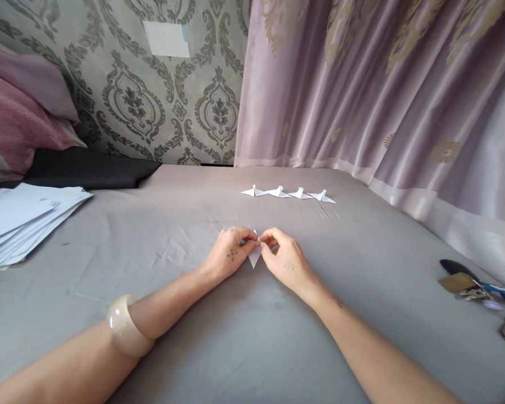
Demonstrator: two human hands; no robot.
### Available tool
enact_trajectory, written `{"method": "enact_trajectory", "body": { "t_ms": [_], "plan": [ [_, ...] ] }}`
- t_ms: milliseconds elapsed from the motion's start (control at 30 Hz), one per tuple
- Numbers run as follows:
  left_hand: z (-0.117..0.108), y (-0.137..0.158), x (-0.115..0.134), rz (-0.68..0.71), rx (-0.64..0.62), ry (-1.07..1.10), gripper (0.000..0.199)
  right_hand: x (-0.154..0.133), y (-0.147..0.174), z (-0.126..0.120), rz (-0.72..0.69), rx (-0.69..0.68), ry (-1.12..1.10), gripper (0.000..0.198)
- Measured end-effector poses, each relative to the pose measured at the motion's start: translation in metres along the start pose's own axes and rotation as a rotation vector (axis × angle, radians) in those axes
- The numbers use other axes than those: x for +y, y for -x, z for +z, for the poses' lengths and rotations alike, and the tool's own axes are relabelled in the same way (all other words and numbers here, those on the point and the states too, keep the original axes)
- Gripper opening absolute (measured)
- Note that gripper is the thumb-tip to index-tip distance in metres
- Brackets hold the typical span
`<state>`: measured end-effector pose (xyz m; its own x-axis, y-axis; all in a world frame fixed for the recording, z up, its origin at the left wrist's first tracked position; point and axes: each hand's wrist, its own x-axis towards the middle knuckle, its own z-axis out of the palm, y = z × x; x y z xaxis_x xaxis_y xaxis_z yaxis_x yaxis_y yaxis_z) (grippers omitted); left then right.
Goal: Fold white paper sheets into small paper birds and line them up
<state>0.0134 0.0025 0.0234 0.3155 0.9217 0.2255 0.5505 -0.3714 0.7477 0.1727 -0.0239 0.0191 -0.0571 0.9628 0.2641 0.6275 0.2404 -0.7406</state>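
"Where is your folded paper [254, 260]?"

"It is right between your two hands, in front of you over the grey sheet [252, 353]. One point aims toward you, another away. I can't tell whether it touches the sheet."

"And your fingers?"

"On your left hand [231, 251], thumb and forefinger are pinched together on the paper's edge. On your right hand [287, 259], thumb and forefinger close on it too, near its middle. Your fingertips nearly meet there, so some of the paper is hidden."

"What sits beyond your hands?"

"Four white paper birds [300, 194] in a row, side by side, farther off and slightly to your right."

"And out to the sides?"

"You have a stack of paper [29, 213] at your far left, with a black cloth [92, 168] behind it. Over on your right are some keys [471, 293], near the curtain [320, 90]. You wear a pale bangle [125, 326] on your left forearm."
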Motion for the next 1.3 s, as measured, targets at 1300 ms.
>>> {"method": "enact_trajectory", "body": {
  "t_ms": [1300],
  "plan": [
    [-0.002,0.000,-0.001,0.136,-0.036,-0.033,0.017,-0.012,-0.015,-0.015,0.708,-0.139,-0.681,0.007]
  ]
}}
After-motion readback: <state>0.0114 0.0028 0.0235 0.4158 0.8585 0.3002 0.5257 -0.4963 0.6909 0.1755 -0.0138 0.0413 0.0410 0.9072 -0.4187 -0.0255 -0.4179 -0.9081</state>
